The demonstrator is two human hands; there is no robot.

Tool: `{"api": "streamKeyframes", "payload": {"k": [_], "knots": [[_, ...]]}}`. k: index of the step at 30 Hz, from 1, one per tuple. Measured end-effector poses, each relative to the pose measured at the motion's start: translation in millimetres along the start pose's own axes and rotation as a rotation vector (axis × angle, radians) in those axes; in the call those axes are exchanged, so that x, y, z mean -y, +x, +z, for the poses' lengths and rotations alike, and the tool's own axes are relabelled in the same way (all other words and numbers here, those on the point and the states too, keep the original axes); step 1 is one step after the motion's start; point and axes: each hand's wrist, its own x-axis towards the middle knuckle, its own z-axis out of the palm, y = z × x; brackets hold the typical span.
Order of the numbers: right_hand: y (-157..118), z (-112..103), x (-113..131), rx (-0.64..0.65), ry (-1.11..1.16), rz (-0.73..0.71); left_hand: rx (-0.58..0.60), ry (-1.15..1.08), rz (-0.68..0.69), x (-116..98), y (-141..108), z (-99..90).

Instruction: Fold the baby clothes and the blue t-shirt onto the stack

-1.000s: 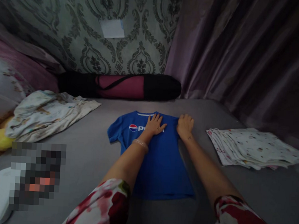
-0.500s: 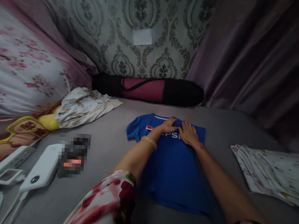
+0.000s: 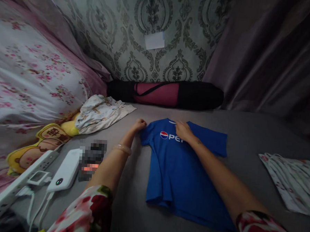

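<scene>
A blue T-shirt (image 3: 175,169) lies front up on the grey sheet, with a round red, white and blue logo and white letters across its chest. My left hand (image 3: 139,125) is closed at the edge of its left-side sleeve, fingers gripping the cloth. Over the neckline, my right hand (image 3: 184,131) has its fingers bent together on the fabric and covers part of the lettering; its fingertips are slightly blurred. The right-side sleeve is spread out flat, while folds run down the shirt's left side.
A black and maroon bag (image 3: 156,93) lies along the patterned wall. At left are a crumpled printed cloth (image 3: 100,115), a yellow cartoon cushion (image 3: 25,154), a white power bank (image 3: 66,170), a power strip (image 3: 19,181) and a blurred-out item (image 3: 91,161). Folded printed cloth (image 3: 292,182) lies at right.
My left hand has moved left from the chest to the sleeve and closed there. My right hand has shifted to the neckline, its fingers now bent. The shirt is spread wider.
</scene>
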Motion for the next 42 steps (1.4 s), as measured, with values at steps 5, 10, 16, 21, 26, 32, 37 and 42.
{"api": "streamKeyframes", "payload": {"k": [5, 10, 16, 21, 26, 32, 37, 42], "knots": [[36, 31, 47, 0.030, 0.163, -0.112, 0.094, -0.051, -0.016, -15, -6, 6.5], [37, 52, 52, -0.012, 0.146, -0.062, 0.151, -0.090, -0.011, -23, -10, 9.6], [29, 55, 55, -0.005, 0.088, -0.032, 0.130, -0.116, 0.003, -32, -10, 14.5], [30, 55, 59, 0.007, 0.043, -0.039, 0.120, -0.106, 0.019, -31, -2, 4.3], [30, 56, 61, 0.030, 0.004, -0.026, 0.262, -0.065, -0.068, -19, 7, -26.7], [29, 53, 64, 0.069, -0.031, -0.029, 0.142, -0.060, -0.203, -9, 8, -46.3], [28, 52, 64, 0.064, -0.036, -0.048, -0.078, 0.058, -0.219, -4, -5, -10.2], [28, 55, 63, 0.060, -0.034, -0.053, -0.271, 0.272, -0.010, 16, -18, 21.4]]}}
